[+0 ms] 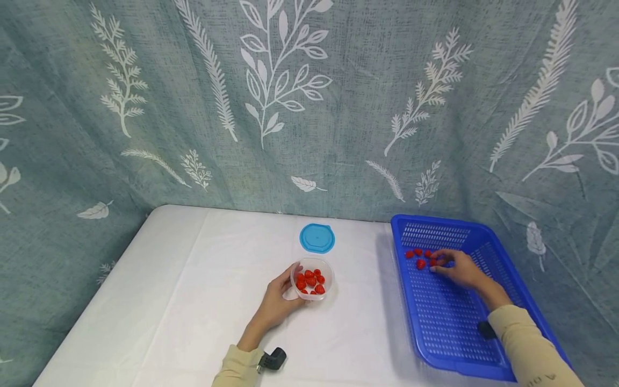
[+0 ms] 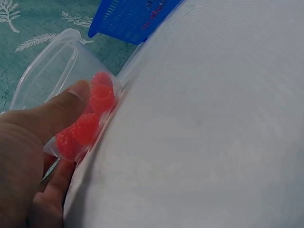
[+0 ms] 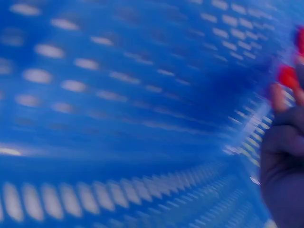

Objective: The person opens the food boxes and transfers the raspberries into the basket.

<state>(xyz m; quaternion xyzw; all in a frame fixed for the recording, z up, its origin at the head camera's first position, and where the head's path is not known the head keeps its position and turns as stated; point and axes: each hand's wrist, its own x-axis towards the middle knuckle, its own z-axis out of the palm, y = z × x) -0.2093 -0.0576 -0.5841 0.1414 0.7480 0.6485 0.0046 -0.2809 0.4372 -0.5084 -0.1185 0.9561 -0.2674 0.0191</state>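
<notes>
The left hand (image 1: 278, 301) gripped the clear tub (image 1: 312, 279) of red berries mid-table, bare cloth all round; the right hand (image 1: 459, 269) pinched berries (image 1: 419, 259) inside the blue basket (image 1: 503, 247) at the table's right edge.

Head view: from above, facing forward and down, whole white table (image 1: 193, 301) in sight. Left wrist view: very near, low along table, clear container (image 2: 52, 71) close, blue basket (image 2: 128, 19) behind. Right wrist view: inside basket, blurred. All share basket.
</notes>
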